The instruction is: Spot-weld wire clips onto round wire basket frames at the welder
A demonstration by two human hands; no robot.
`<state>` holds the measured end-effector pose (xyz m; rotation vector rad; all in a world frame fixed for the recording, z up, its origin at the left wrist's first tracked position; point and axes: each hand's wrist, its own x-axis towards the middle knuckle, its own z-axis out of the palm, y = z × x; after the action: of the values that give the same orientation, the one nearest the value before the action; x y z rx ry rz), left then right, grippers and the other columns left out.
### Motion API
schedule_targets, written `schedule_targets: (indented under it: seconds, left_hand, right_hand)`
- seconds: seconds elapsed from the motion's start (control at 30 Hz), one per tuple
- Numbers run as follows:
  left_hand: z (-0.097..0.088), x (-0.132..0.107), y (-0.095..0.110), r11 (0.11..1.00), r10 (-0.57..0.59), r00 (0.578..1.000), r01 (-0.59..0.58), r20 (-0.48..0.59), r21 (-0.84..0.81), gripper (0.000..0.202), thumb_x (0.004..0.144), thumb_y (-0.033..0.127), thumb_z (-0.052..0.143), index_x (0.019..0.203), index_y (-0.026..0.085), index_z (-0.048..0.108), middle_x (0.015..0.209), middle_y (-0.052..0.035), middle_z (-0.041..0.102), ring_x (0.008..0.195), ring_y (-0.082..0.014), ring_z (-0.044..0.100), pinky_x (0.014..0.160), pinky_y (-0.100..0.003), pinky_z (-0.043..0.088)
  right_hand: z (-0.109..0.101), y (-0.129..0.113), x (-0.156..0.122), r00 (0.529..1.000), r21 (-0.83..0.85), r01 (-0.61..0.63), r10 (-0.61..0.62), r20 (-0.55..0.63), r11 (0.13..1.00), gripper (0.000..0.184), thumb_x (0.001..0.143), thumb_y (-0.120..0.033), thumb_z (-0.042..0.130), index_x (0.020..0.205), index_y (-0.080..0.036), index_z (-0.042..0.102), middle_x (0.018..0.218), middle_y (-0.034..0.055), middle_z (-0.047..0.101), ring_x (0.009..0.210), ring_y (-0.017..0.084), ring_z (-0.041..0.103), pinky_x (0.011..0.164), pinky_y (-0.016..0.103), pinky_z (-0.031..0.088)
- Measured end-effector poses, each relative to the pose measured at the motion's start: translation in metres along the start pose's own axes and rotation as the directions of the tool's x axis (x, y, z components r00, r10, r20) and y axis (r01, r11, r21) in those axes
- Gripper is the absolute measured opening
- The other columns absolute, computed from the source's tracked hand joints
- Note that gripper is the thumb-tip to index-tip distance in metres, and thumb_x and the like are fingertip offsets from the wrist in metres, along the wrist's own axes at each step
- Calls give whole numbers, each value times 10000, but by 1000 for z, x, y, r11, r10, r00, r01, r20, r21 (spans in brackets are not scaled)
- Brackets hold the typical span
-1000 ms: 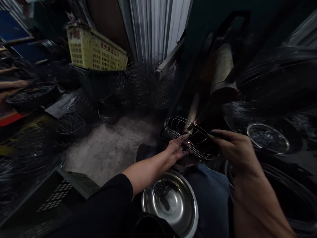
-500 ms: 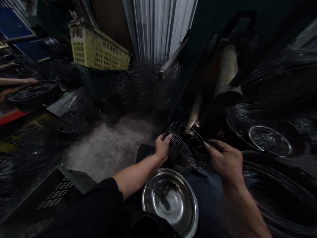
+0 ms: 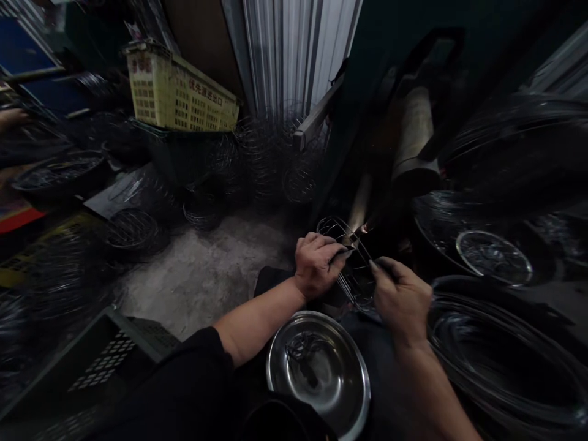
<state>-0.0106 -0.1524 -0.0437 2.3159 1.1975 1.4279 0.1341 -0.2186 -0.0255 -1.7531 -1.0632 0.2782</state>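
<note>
A basket-like frame of thin bent wire (image 3: 333, 225) is held up in front of the metal rods of a machine. My right hand (image 3: 402, 300) pinches its right edge between thumb and fingers. My left hand (image 3: 319, 263) reaches across the left side of the frame, its fingers closed near the tip of the lower rod (image 3: 359, 205). What lies between those fingertips is too dark and small to make out. Below my hands sits a round steel bowl (image 3: 337, 380) with a few small dark wire pieces (image 3: 301, 347) inside.
A thick cylindrical machine arm (image 3: 416, 128) hangs above on the right. Wire coils (image 3: 459, 380) and a round wire-rimmed piece (image 3: 493, 257) lie at right. A green crate (image 3: 105, 361) stands at left, a yellow crate (image 3: 184, 92) further back. Another person's hand (image 3: 13, 117) shows far left.
My left hand has moved right, from the frame's left edge to over its middle, fingers now closed. My right hand keeps its pinch and has shifted slightly left. The co-worker's hand moved left.
</note>
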Motion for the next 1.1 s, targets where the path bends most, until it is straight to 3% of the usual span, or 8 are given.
schedule_targets:
  seconds: [0.27,0.53,0.77,0.97,1.1]
  left_hand:
    - [9,15,3,990,4,997,-15,78,141,215,950,372,616,954,208,755,987,-47,765,956,-192,627,810,-357,392]
    - [7,27,10,990,-30,995,16,95,143,214,959,363,596,946,207,742,983,-41,766,964,-190,626,827,-368,376]
    - [14,37,11,989,-101,990,88,104,118,157,917,353,663,919,221,750,968,-37,761,965,-203,623,791,-362,390]
    - [23,33,5,994,-110,994,111,23,-24,125,890,318,693,895,204,743,926,-53,749,910,-209,637,815,-359,462]
    - [22,7,-10,956,-195,978,173,-76,-237,127,887,253,674,969,168,721,1004,-86,723,974,-198,658,906,-350,518]
  right_hand:
    - [1,6,28,991,131,-104,91,102,986,282,689,-450,713,794,-195,773,733,43,734,702,210,654,674,324,491]
    - [0,-6,35,989,201,-138,123,82,970,322,634,-464,758,782,-178,774,706,47,717,672,191,628,618,304,489]
    - [3,-7,51,961,265,-274,259,93,925,453,469,-518,858,752,-177,763,684,44,718,603,179,608,584,312,487]
    - [3,-13,55,964,220,-262,243,109,940,383,502,-458,860,739,-170,772,669,45,714,592,174,612,538,286,473]
    - [-20,7,50,977,180,-183,158,144,966,405,653,-501,801,901,-180,795,719,40,725,557,150,604,469,250,450]
